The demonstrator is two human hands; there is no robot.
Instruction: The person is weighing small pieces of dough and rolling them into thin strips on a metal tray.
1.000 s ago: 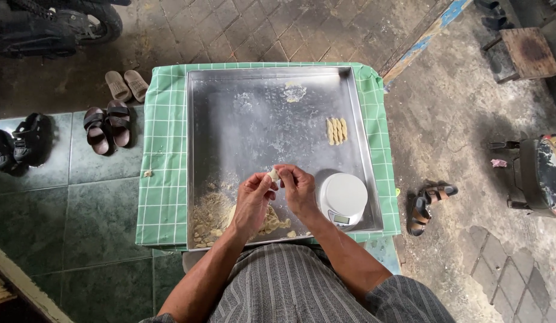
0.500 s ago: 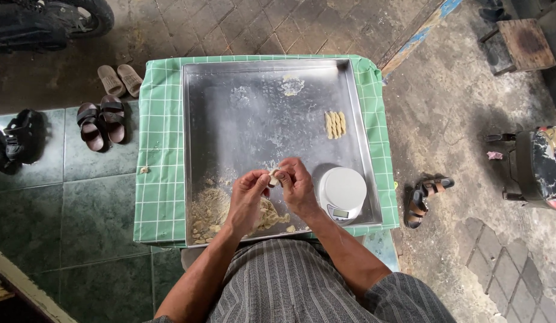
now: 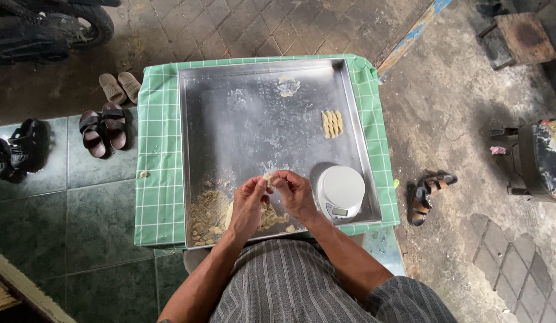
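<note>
Floor: you are looking down on grey-green tiles (image 3: 81, 215) at the left and rough concrete (image 3: 463, 119) at the right.
Table cloth: a green checked cloth (image 3: 158, 149) is covering the table in front of you, its edges showing around the tray.
Tray: a large square metal tray (image 3: 260, 119) is lying on the cloth, dusted with flour and filling most of it.
Scale: a small round white kitchen scale (image 3: 341, 190) is sitting in the tray's near right corner, just beside your right hand.
Dough heap: a crumbly pale dough pile (image 3: 212, 215) is lying in the near left part of the tray, partly under your hands.
Shaped pieces: a short row of finished dough sticks (image 3: 332, 124) is lying side by side near the tray's right rim, well apart from the heap.
Left hand: your left hand (image 3: 249, 206) is pinching one side of the small dough piece (image 3: 268, 177) with narrow, curled fingers.
Right hand: your right hand (image 3: 297, 194) is gripping the other side of the same piece, fingertips meeting the left ones.
Dough piece: you are holding it just above the tray, over the heap, between both hands.
Footwear: sandals (image 3: 103, 125) are lying on the floor left of the table, and another pair (image 3: 427, 194) at the right.
</note>
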